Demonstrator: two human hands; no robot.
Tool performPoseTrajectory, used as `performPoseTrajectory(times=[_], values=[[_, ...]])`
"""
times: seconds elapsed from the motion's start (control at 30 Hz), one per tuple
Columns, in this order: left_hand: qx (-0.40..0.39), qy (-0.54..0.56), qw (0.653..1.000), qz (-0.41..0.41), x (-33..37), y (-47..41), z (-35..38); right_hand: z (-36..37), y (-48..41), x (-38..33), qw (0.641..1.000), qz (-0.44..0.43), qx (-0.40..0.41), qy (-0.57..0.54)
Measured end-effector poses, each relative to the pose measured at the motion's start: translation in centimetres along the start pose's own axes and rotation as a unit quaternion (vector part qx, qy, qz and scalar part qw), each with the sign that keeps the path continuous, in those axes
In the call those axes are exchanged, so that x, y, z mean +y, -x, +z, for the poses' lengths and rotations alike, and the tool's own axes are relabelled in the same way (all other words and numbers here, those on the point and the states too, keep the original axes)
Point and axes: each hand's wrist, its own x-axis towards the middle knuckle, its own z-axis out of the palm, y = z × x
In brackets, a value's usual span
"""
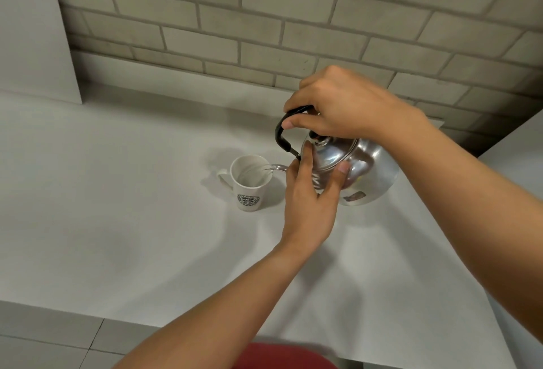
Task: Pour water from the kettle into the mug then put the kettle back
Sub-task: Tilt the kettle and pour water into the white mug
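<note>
The pale grey flat counter top [123, 221] lies bare to the left of and in front of the white ceramic mug with a green round logo [248, 185], so a hand could come in from either side. On the mug's right the way is blocked by the tilted shiny metal kettle with a black handle [364, 169], whose spout reaches over the rim, and by the left hand [311, 192] and right hand [340, 104] around it. Behind stands the grey brick wall [264, 22]; a plain white upright panel [32, 30] closes the far left corner
</note>
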Motion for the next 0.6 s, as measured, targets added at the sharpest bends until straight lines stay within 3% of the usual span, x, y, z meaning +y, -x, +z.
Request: performPoseTrajectory(times=[0.6], values=[[0.014, 0.036, 0.999, -0.012, 1.1, 0.1, 0.0, -0.9, -1.2, -0.6, 0.999, -0.019, -0.030, 0.036]])
